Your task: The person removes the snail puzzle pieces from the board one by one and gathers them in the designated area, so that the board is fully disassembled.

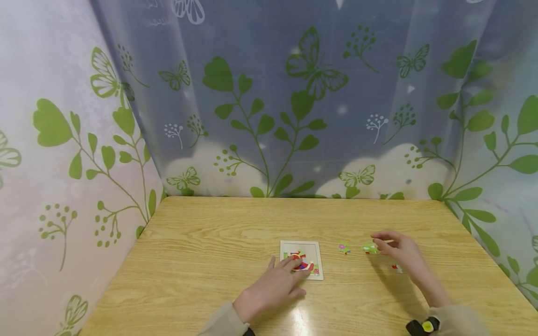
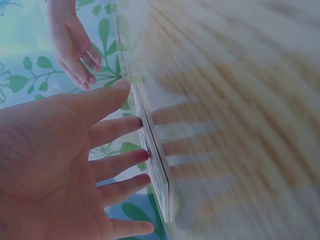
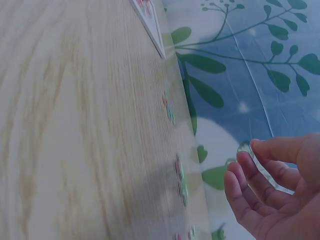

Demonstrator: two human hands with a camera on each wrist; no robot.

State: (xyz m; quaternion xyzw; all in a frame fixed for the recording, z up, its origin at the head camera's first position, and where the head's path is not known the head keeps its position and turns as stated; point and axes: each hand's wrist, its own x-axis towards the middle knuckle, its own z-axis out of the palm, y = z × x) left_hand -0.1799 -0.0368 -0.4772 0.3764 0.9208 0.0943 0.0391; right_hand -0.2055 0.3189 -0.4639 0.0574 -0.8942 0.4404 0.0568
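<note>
A small square puzzle board with a pale frame lies on the table, with colourful red, blue and green pieces set inside it. My left hand rests on it with spread fingers, covering its lower left part. In the left wrist view the fingertips touch the board's face. My right hand hovers over the table to the right, fingers loosely bent and nothing visible between them. Nearest to it is a green puzzle piece. A pink and green piece lies between that one and the board.
A small red and white piece lies under the right hand, partly hidden by it. The wooden table meets a patterned curtain at its far edge, and more curtain hangs on both sides. A dark wristband is on the right wrist.
</note>
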